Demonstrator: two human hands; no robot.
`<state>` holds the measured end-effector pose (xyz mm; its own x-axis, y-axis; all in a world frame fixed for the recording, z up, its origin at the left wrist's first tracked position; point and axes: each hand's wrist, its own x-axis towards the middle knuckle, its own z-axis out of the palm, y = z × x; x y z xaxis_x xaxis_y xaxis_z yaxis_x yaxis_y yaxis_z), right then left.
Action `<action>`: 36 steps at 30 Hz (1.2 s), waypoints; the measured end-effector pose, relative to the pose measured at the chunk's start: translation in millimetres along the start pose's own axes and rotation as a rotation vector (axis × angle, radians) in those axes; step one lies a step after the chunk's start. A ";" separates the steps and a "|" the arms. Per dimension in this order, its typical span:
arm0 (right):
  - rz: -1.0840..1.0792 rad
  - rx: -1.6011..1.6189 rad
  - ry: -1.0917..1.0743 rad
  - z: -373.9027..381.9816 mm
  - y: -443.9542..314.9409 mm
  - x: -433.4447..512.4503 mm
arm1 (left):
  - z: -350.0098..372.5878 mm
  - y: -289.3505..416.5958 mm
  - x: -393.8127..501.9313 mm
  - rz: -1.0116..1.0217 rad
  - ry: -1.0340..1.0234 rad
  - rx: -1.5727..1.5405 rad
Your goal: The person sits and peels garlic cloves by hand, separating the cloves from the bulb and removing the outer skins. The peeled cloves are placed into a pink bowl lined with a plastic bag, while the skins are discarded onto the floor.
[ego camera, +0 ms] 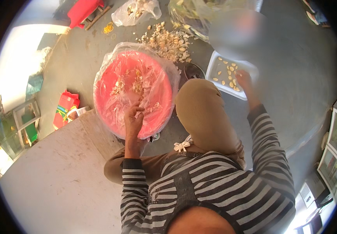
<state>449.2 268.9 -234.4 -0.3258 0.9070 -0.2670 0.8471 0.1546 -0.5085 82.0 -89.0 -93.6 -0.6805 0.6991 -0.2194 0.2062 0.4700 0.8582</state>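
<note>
A round pink basin, lined with clear plastic film, stands to the left of my knee with papery peelings and small pale pieces in it. Over its near part I hold my left hand, fingers curled and fingertips close together; whether something small is between them cannot be made out. To the right, a white rectangular tray carries several pale peeled cloves, which look like garlic. My right hand is over the tray's right side, with a small pale piece seemingly at its fingertips.
A heap of garlic-like skins and cloves lies on the floor beyond the basin. Behind it are a clear plastic bag and a larger filled bag. Yellow rubber bands and a red bag lie at left. A blurred patch covers the tray's far side.
</note>
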 end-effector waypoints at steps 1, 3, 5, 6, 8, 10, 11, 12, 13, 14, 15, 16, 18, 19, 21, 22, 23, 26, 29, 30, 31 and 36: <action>-0.048 0.032 0.035 6.6 -8.4 5.6 | 2.9 2.9 0.4 -0.033 -0.031 -0.016; -0.149 0.098 0.101 25.4 -36.7 22.8 | 4.5 9.4 1.5 -0.100 -0.086 -0.052; -0.242 0.172 0.044 43.9 -71.3 34.8 | 11.1 8.1 1.7 -0.141 -0.088 -0.070; -0.288 0.214 0.018 55.1 -91.0 42.1 | 12.3 15.9 3.6 -0.152 -0.089 -0.045; -0.342 0.227 -0.051 80.1 -119.4 56.7 | 16.5 12.7 7.3 -0.162 -0.114 0.001; -0.447 0.204 -0.123 104.2 -143.2 72.2 | 18.7 18.4 10.5 -0.179 -0.123 0.023; -0.496 0.191 -0.157 115.1 -151.9 78.7 | 20.5 18.9 11.6 -0.186 -0.132 0.034; -0.525 0.136 -0.219 126.0 -163.2 84.6 | 21.0 11.5 8.6 -0.218 -0.132 -0.050; -0.554 0.076 -0.279 136.7 -171.4 91.5 | 23.5 8.8 9.9 -0.230 -0.148 -0.065; -0.581 0.016 -0.338 146.7 -178.7 97.4 | 26.5 7.7 11.6 -0.242 -0.164 -0.079; -0.708 -0.080 -0.347 155.9 -192.3 100.1 | 26.9 8.4 8.6 -0.259 -0.168 -0.087; -0.829 -0.180 -0.349 163.6 -202.5 103.6 | 28.6 5.9 7.5 -0.258 -0.180 -0.076; -1.077 -0.286 -0.252 184.0 -211.0 110.6 | 33.0 8.7 8.8 -0.297 -0.205 -0.093; -1.204 -0.291 -0.152 196.4 -212.4 115.9 | 35.5 9.4 10.5 -0.315 -0.220 -0.100; -1.283 -0.295 -0.142 213.5 -211.1 132.5 | 40.2 7.1 14.4 -0.312 -0.230 -0.121; -1.240 -0.297 -0.237 217.8 -211.3 143.8 | 41.5 9.4 17.2 -0.313 -0.232 -0.120; -1.195 -0.300 -0.331 221.8 -210.3 151.3 | 41.8 10.1 19.7 -0.314 -0.235 -0.119; -1.096 -0.318 -0.226 217.4 -209.4 167.6 | 43.6 8.1 19.4 -0.343 -0.219 -0.144; -1.035 -0.224 -0.133 204.8 -213.3 179.3 | 44.9 7.9 19.3 -0.358 -0.217 -0.158; -0.993 -0.207 -0.141 203.2 -213.4 185.5 | 44.5 7.0 19.0 -0.368 -0.229 -0.157; -0.950 -0.191 -0.148 201.9 -212.6 189.1 | 43.5 5.2 18.7 -0.377 -0.242 -0.157; -0.778 -0.139 -0.203 187.7 -228.3 182.1 | 43.9 4.3 17.0 -0.348 -0.207 -0.148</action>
<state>117.7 325.3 -320.6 -0.9009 0.4331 -0.0294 0.3869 0.7703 -0.5069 102.2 -51.5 -114.0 -0.5331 0.6129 -0.5832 -0.1239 0.6253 0.7705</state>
